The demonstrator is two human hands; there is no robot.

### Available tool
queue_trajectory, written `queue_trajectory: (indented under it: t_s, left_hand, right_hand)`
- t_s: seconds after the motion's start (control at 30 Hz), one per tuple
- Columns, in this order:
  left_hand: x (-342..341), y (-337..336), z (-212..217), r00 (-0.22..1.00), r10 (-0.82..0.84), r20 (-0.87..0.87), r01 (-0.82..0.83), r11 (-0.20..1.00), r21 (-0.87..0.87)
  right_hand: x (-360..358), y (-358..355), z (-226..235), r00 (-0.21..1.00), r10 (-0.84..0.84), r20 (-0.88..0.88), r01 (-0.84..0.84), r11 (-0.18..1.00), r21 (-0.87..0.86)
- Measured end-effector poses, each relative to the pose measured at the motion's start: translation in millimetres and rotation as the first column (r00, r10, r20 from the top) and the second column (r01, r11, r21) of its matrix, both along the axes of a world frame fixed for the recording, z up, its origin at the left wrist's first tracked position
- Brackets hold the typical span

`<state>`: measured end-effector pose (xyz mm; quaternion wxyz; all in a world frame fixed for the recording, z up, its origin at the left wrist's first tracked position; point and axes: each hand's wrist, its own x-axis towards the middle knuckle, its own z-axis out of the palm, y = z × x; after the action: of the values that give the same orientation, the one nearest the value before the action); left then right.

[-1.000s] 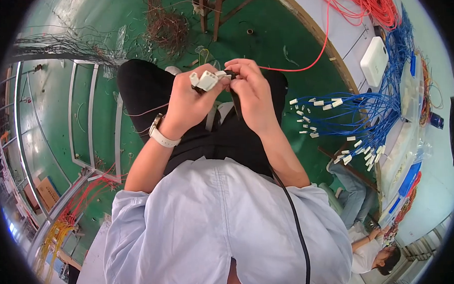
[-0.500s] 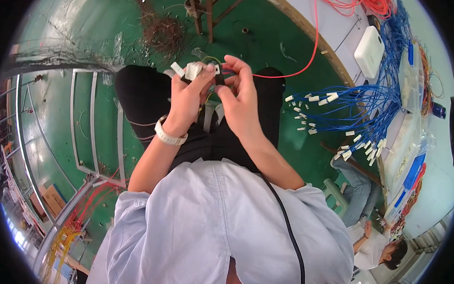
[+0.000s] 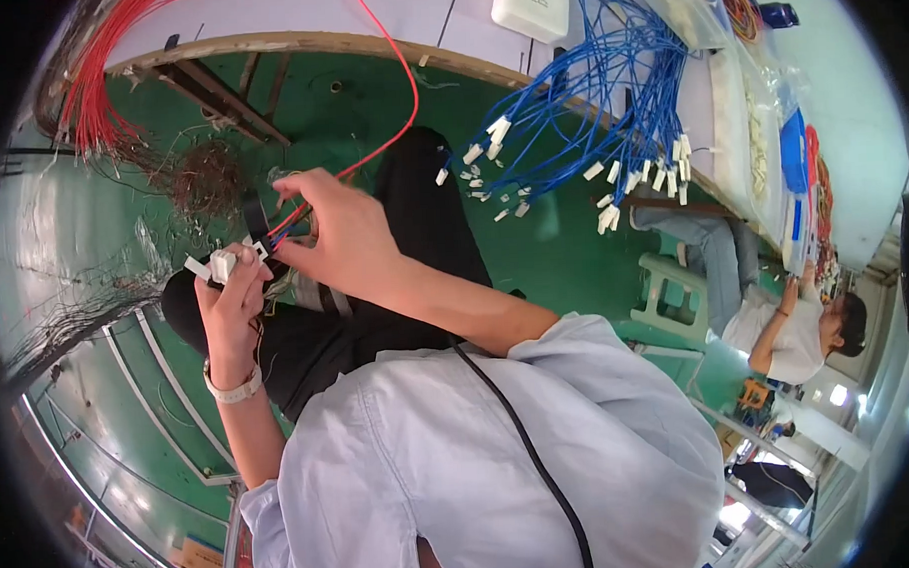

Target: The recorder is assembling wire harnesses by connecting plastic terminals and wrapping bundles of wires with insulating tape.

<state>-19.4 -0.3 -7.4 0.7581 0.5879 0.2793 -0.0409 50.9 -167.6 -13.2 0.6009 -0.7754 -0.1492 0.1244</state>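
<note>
My left hand point(image 3: 233, 310), with a white-strapped watch at the wrist, is closed on a white plastic connector point(image 3: 224, 265). A smaller white piece point(image 3: 197, 267) sticks out beside it, and a black strip point(image 3: 255, 213) rises just beyond. My right hand point(image 3: 351, 236) curls round thin wires point(image 3: 284, 226), red and blue, that run to the held parts. Its thumb is close to the left fingertips. One long red wire point(image 3: 407, 83) passes from behind the right hand up to the table. Fingers hide where the wires meet the connector.
Blue wires point(image 3: 568, 90) with white connectors hang over the edge of the table point(image 3: 435, 24). A white box point(image 3: 531, 6) and a bundle of red wires point(image 3: 97, 81) are on it. A green stool point(image 3: 670, 298) and a seated person point(image 3: 776, 328) are at the right. Wire scraps lie on the floor.
The view has swung to the right, so the table and blue wires show more fully. Both hands still hold the parts together; red and blue wires now show between them.
</note>
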Motion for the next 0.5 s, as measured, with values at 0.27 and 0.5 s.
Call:
queue_trajectory:
  t_s: [0.27, 0.5]
  left_hand:
    - [-9.7, -5.4, 7.3, 0.973, -0.215, 0.089, 0.218, 0.975, -0.03]
    - [-23.6, 1.7, 19.4, 0.847, -0.408, 0.341, 0.335, 0.907, 0.254]
  right_hand:
    - [5.3, -23.8, 15.0, 0.694, 0.248, 0.676, 0.117, 0.887, -0.446]
    - [-0.3, -12.9, 24.4, 0.877, 0.452, -0.161, -0.434, 0.891, 0.135]
